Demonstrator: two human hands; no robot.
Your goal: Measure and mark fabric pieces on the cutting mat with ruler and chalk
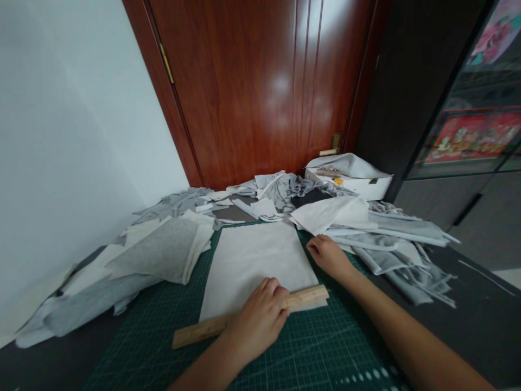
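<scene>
A white piece of cloth (256, 250) lies flat on a green cutting mat (163, 320). Across its near end runs a wooden ruler (309, 295), set at a slant. My left hand (262, 312) is closed over the ruler's middle and hides that part of it. Beyond the ruler, a narrow strip of cloth shows on the near right side. My right hand (325, 254) is at the cloth's right edge, close to a folded white cloth (337, 213). Its fingers are curled together, and I cannot see whether anything is between them.
Grey and white cloth pieces (163, 250) are heaped on the left. More folded grey cloth (402, 239) lies on the right. Scraps (277, 190) line the back beside a white box (374, 187). A brown door (244, 92) and a white wall (81, 108) stand behind.
</scene>
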